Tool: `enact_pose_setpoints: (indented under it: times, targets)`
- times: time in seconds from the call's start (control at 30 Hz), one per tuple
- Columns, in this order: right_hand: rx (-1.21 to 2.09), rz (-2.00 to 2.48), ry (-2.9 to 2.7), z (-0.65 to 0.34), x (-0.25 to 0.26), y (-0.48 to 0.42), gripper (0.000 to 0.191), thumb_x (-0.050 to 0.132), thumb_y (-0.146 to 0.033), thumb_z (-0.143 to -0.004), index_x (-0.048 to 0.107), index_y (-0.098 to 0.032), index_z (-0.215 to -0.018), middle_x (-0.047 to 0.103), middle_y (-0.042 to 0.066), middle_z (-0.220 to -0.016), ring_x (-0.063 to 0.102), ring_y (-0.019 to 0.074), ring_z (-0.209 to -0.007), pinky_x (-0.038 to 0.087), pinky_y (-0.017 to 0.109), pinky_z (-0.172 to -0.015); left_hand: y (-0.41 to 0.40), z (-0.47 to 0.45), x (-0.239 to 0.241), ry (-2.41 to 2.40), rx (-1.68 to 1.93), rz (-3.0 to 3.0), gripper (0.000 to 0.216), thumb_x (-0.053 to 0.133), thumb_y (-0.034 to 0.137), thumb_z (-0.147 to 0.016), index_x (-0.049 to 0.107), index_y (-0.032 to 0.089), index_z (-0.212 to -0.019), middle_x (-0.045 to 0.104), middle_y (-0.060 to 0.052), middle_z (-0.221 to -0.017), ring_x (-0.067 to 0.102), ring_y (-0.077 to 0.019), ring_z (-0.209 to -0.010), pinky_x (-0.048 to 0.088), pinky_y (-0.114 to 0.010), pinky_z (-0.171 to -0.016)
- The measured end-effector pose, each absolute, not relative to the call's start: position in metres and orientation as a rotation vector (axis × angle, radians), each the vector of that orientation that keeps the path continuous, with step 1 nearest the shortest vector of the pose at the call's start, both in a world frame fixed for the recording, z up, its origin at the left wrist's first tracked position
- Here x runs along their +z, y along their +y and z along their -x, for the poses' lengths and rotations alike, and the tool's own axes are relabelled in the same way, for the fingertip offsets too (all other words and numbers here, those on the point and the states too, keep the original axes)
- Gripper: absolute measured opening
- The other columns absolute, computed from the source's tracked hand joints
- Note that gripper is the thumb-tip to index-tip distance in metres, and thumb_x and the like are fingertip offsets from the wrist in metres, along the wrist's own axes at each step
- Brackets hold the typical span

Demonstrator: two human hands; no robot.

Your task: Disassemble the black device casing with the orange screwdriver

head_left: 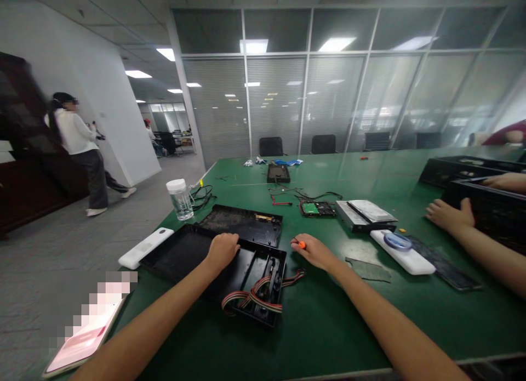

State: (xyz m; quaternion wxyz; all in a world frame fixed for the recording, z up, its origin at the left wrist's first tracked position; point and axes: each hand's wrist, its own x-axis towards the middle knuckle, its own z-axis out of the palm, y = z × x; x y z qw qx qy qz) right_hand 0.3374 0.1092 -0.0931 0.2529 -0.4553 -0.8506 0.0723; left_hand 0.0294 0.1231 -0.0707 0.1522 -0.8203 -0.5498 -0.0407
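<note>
My left hand [222,250] rests curled on the open black plastic case [187,255] lying on the green table [329,315]. A striped ribbon cable [257,293] runs out of the case's near right corner. My right hand [313,251] lies on the table just right of the case, fingers pinched round a small orange-tipped tool [301,244]. The case's black lid [242,223] sits just behind my left hand.
A clear water bottle [179,199] and a white bar-shaped device [146,248] are at the left edge. A drive and circuit board [316,208], a silver unit [364,214] and another white device [402,252] lie right. A co-worker's hand [447,214] rests at the right. A person stands far left.
</note>
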Motion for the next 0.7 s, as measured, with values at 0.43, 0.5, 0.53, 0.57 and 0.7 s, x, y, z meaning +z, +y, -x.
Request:
enact_pose_setpoints:
  times: [0.43, 0.5, 0.53, 0.57, 0.7]
  targets:
    - [0.264, 1.505, -2.449, -0.299, -0.085, 0.085, 0.059, 0.025, -0.057, -0.087, 0.061, -0.017, -0.064, 0.058, 0.005, -0.057, 0.051, 0.0126, -0.052, 0.026, 0.022, -0.05, 0.129, -0.036, -0.075, -1.635, -0.018, 2.346, 0.022, 0.039, 0.009, -0.082, 0.062, 0.008, -0.082, 0.061, -0.016, -0.083, 0.06, -0.0255, -0.083, 0.047, -0.035, -0.072]
    - [0.254, 1.521, -2.435, -0.299, -0.085, 0.085, 0.06, 0.023, -0.058, -0.087, 0.061, -0.017, -0.064, 0.058, 0.004, -0.057, 0.051, 0.0129, -0.052, 0.026, 0.022, -0.049, 0.127, -0.037, -0.073, -1.605, 0.019, 2.358, 0.022, 0.04, 0.004, -0.079, 0.061, 0.007, -0.082, 0.061, -0.018, -0.085, 0.06, -0.0262, -0.084, 0.047, -0.035, -0.07]
    - [0.239, 1.531, -2.432, -0.3, -0.085, 0.086, 0.06, 0.024, -0.058, -0.087, 0.062, -0.017, -0.065, 0.058, 0.005, -0.058, 0.051, 0.0131, -0.053, 0.026, 0.023, -0.049, 0.126, -0.038, -0.072, -1.602, 0.032, 2.358, 0.022, 0.04, 0.003, -0.078, 0.061, 0.007, -0.083, 0.061, -0.018, -0.085, 0.06, -0.0266, -0.084, 0.047, -0.036, -0.07]
    - [0.225, 1.542, -2.433, -0.3, -0.085, 0.086, 0.059, 0.024, -0.058, -0.087, 0.062, -0.017, -0.065, 0.059, 0.005, -0.058, 0.052, 0.0133, -0.053, 0.026, 0.023, -0.049, 0.125, -0.039, -0.071, -1.605, 0.04, 2.355, 0.023, 0.04, 0.002, -0.078, 0.061, 0.007, -0.083, 0.061, -0.019, -0.086, 0.059, -0.027, -0.084, 0.047, -0.036, -0.069]
    - [0.187, 1.56, -2.471, -0.299, -0.085, 0.085, 0.057, 0.026, -0.057, -0.087, 0.064, -0.018, -0.067, 0.061, 0.005, -0.06, 0.054, 0.0143, -0.055, 0.026, 0.023, -0.05, 0.127, -0.044, -0.071, -1.64, 0.039, 2.33, 0.025, 0.039, 0.002, -0.077, 0.062, 0.007, -0.082, 0.062, -0.018, -0.084, 0.06, -0.0273, -0.082, 0.048, -0.037, -0.068]
